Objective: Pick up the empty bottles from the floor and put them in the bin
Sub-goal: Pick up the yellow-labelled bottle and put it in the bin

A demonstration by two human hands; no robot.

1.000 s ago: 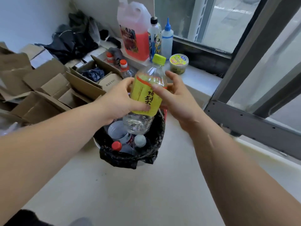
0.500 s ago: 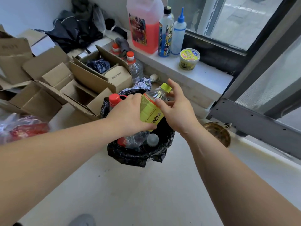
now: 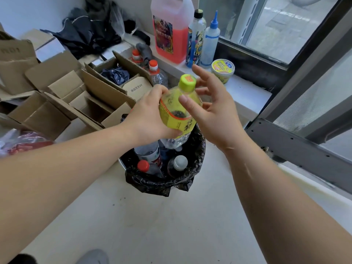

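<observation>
My left hand (image 3: 147,119) grips an empty clear bottle with a yellow label and lime-green cap (image 3: 178,109), held upright just above the bin (image 3: 162,184). My right hand (image 3: 215,109) is beside the bottle with fingers spread; only its thumb lies against the bottle's shoulder. The bin is lined with a black bag and holds several bottles, among them one with a red cap (image 3: 143,165) and one with a white cap (image 3: 180,162). Two more red-capped bottles (image 3: 157,74) stand on the floor behind the bin, next to the boxes.
Open cardboard boxes (image 3: 76,100) crowd the floor to the left. On the windowsill (image 3: 245,94) stand a pink jug (image 3: 170,33), two bottles and a yellow tub (image 3: 222,70). A grey window frame (image 3: 297,145) juts out on the right. Dark clothing lies at the back.
The bottle has risen and turned upright, from tilted at the bin's mouth. My right hand has let go of it and spread its fingers. My left hand keeps its grip.
</observation>
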